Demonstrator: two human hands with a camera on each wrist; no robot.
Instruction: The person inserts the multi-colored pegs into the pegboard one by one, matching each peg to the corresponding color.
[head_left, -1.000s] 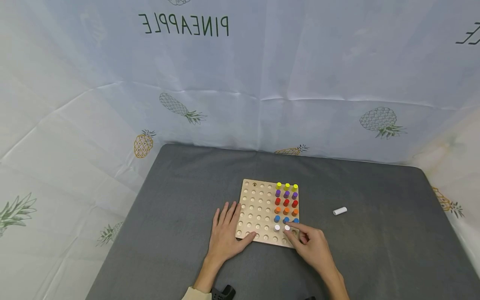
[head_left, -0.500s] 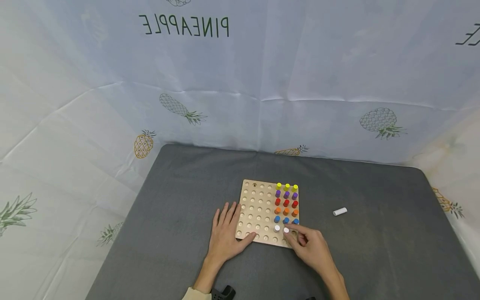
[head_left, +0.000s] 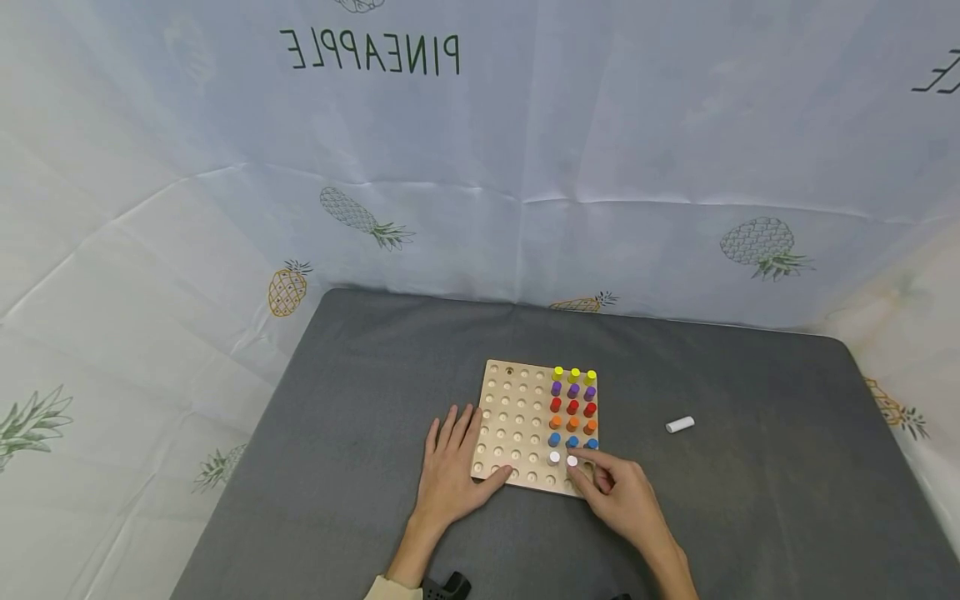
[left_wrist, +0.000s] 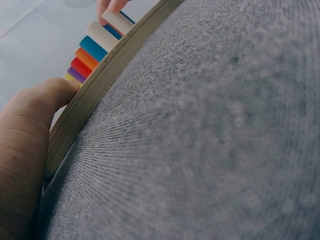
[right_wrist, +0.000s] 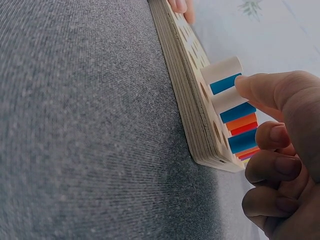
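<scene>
A wooden pegboard (head_left: 512,425) lies on the dark grey cloth, with rows of yellow, purple, red, orange, blue and white pegs on its right side. My right hand (head_left: 626,500) pinches the top of a white peg (right_wrist: 230,101) between thumb and index finger, its other fingers curled under. That peg stands in the white row, just right of another white peg (head_left: 554,458). Fingers spread, my left hand (head_left: 452,473) rests at the board's left edge, with its thumb (left_wrist: 62,91) on the near edge of the board.
One loose white peg (head_left: 680,424) lies on the cloth to the right of the board. Bare holes fill the board's left columns. A pineapple-print curtain (head_left: 525,250) hangs behind and beside the table (head_left: 750,500).
The pinched white peg and the right fingertips have shifted slightly down and toward the near edge of the board. The left hand has stayed in place.
</scene>
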